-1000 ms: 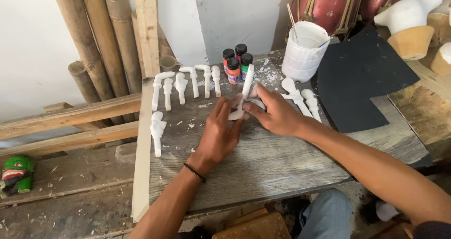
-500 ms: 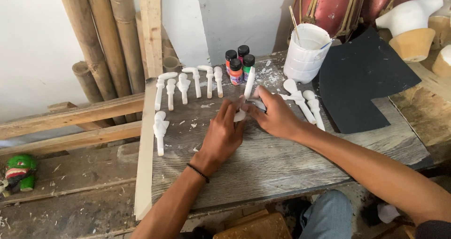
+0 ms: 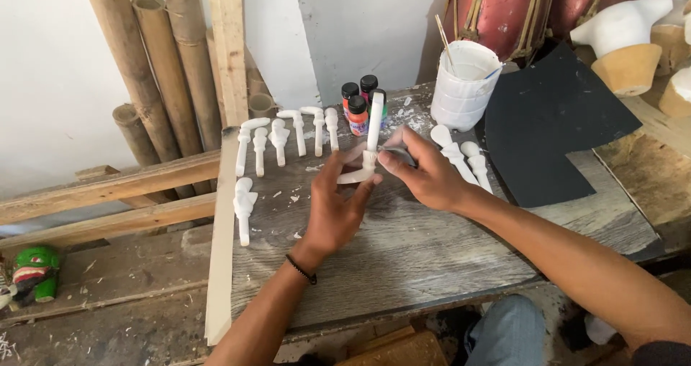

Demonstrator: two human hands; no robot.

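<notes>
At the far lower left of the frame a small green painted figure (image 3: 34,271) sits on the ground below two rough wooden rails (image 3: 108,190). Above them, bamboo poles (image 3: 155,71) lean against the white wall in the upper left. A pale wooden strip (image 3: 222,229) edges the left side of the weathered workbench (image 3: 432,251). Just right of it, a row of white carved pieces (image 3: 288,132) lies on the bench top, with one more white piece (image 3: 244,208) lying apart below the row.

In the middle of the frame the left hand (image 3: 337,208) rises with its fingers closed around the lower, curved end of a white carved piece (image 3: 372,139), which stands nearly upright above the bench, in front of a cluster of small paint bottles (image 3: 358,100). The right hand (image 3: 425,175) touches the same piece from the right, thumb and fingers pinched on a small grey thing (image 3: 400,155) pressed against it; what that thing is cannot be told.

Right of the hands two more white pieces (image 3: 461,161) lie on the bench. Behind them stands a white bucket (image 3: 464,85) with a stick in it. A dark sheet (image 3: 554,128) covers the bench's right part, and white shapes on tan bases (image 3: 622,46) stand at the upper right.
</notes>
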